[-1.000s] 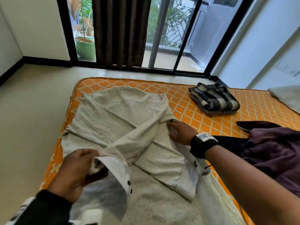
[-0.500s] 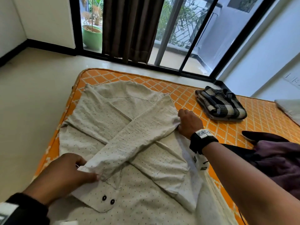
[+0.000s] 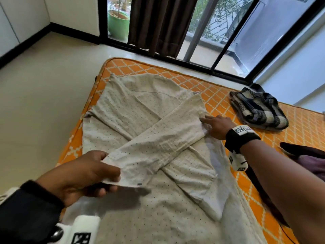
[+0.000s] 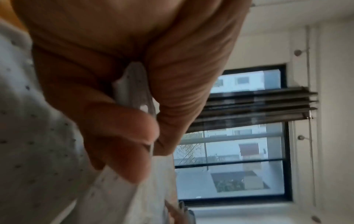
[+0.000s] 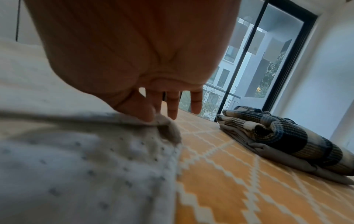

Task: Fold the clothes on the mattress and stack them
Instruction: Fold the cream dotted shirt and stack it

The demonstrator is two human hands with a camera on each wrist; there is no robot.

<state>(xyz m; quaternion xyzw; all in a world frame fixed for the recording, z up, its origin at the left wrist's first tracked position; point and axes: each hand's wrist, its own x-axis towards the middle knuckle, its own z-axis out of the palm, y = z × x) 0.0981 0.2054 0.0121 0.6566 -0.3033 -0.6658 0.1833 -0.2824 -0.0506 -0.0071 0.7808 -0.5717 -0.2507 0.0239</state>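
Note:
A cream dotted shirt (image 3: 133,120) lies spread on the orange patterned mattress (image 3: 219,95). One sleeve (image 3: 167,138) is folded diagonally across the shirt's body. My left hand (image 3: 114,180) pinches the sleeve's cuff between thumb and fingers and holds it slightly off the shirt; the left wrist view shows the cuff (image 4: 134,91) clamped in that pinch of the left hand (image 4: 151,121). My right hand (image 3: 211,124) rests with straight fingers on the sleeve's shoulder fold at the shirt's right edge. In the right wrist view the right hand (image 5: 162,112) has its thumb touching the fabric (image 5: 95,151).
A folded dark plaid garment (image 3: 258,110) lies on the mattress to the right of the shirt, also seen as the plaid garment (image 5: 277,136). A dark purple garment (image 3: 307,159) lies crumpled under my right forearm. Floor is left of the mattress; glass doors with a curtain (image 3: 158,23) are beyond.
My left hand has raised the cuff off the shirt and drawn the sleeve taut. My right hand slid out to the sleeve's shoulder fold and stays there.

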